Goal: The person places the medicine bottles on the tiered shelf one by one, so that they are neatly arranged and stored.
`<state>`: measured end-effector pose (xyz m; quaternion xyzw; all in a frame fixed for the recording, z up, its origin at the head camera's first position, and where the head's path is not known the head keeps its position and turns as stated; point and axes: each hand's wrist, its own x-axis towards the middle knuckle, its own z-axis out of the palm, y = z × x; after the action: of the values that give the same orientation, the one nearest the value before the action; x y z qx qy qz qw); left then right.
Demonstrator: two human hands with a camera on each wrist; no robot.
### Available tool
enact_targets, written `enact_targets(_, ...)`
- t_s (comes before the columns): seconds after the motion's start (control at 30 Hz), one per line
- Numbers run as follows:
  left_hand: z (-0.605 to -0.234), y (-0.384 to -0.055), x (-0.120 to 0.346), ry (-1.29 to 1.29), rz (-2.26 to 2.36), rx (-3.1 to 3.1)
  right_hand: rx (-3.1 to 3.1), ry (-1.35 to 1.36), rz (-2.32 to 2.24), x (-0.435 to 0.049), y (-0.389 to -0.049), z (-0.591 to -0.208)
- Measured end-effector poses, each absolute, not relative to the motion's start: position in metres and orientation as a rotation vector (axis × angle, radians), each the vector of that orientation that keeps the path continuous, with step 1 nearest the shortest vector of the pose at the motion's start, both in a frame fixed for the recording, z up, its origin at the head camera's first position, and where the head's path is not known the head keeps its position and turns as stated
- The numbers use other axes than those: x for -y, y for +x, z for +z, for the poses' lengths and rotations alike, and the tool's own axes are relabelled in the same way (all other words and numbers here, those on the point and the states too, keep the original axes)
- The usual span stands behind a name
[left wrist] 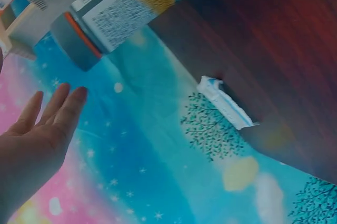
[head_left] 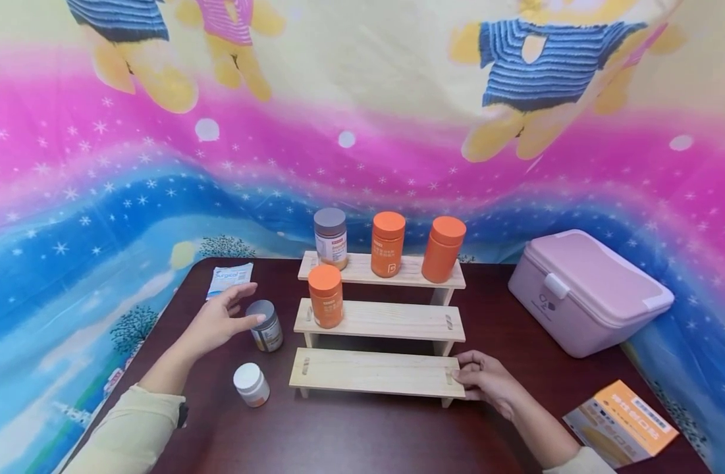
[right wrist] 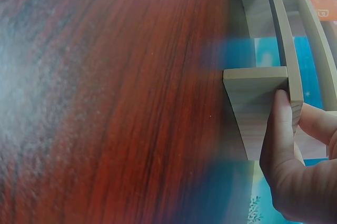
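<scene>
Pinching the bottom wooden shelf (head_left: 374, 372), maybe to keep it still, is the right grip (head_left: 488, 378), while the left grip (head_left: 218, 321), spread and empty, is by a gray-lidded jar (head_left: 270, 334).

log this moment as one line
left hand: near grey-lidded jar on table | right hand: grips bottom shelf | upper shelves: four jars

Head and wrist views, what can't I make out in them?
Head view: pink box, contents hidden by its closed lid.
Left wrist view: left hand, thumb almost wholly beyond the left edge.
Left wrist view: gray-lidded jar, label print too blurred.
Right wrist view: wooden rack, far end cut off by the top edge.
</scene>
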<state>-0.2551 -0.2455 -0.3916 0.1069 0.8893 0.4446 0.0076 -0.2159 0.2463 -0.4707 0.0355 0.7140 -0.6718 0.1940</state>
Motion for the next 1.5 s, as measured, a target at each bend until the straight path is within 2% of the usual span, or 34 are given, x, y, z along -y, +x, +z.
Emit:
enact_targets(0.2, -0.401, -0.257, 0.248, 0.239, 1.291, -2.753, -1.987, 0.071, -1.886, -0.249, -0.216, -0.472)
enact_targets(0.73, -0.415, -0.265, 0.244, -0.021, 1.487, -2.507, -1.976, 0.073, -1.904, -0.248, -0.216, -0.472)
enact_targets(1.5, -0.422, -0.263, 0.237, -0.165, 1.453, -2.562, -1.958, 0.072, -1.918, -0.248, -0.215, -0.47)
